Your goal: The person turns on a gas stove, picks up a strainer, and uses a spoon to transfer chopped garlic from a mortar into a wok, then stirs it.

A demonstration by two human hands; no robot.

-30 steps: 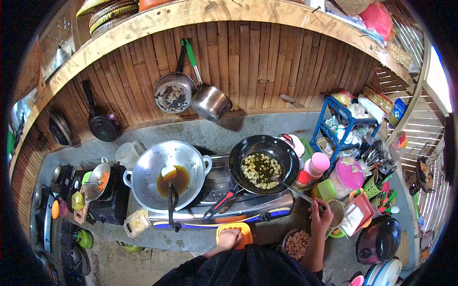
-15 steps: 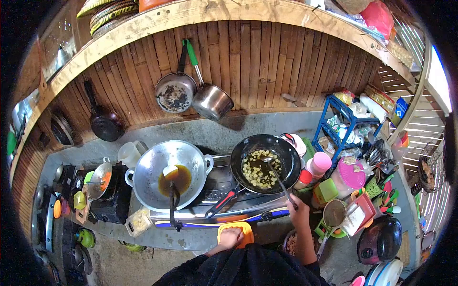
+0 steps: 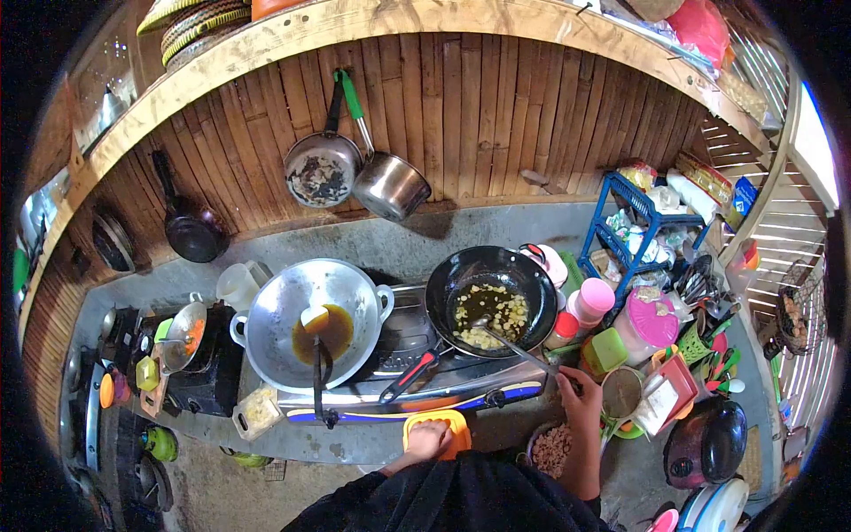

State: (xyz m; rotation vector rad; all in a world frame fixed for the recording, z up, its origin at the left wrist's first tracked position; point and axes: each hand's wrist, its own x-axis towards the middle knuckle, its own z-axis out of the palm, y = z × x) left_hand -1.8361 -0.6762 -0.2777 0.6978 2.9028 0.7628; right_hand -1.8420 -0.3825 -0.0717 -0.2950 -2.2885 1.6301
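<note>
My right hand [image 3: 581, 395] is closed round the end of a long-handled ladle [image 3: 516, 348]. Its head dips into the near left part of a black wok [image 3: 539, 306], among pale chopped pieces [image 3: 505, 306] in oil. My left hand [image 3: 429, 440] is closed at a yellow-orange plastic container [image 3: 457, 430] in front of the stove; the fingertips are hidden. Left of the wok, a large two-handled metal pan [image 3: 275, 346] holds brown liquid and another ladle [image 3: 321, 355]. The wok's red and black handle [image 3: 412, 377] points toward me.
Below my right forearm sits a bowl of brownish crumbly food [image 3: 550, 448]. Jars, a strainer [image 3: 622, 390] and a blue rack [image 3: 634, 239] crowd the right side. At left are a small pan [image 3: 184, 341] and a cutting board [image 3: 257, 412]. Pots [image 3: 394, 186] hang on the wall.
My right hand has moved right and slightly down with the ladle. The ladle's head has shifted toward the wok's near left, and the chopped pieces have spread differently. My left hand stays put.
</note>
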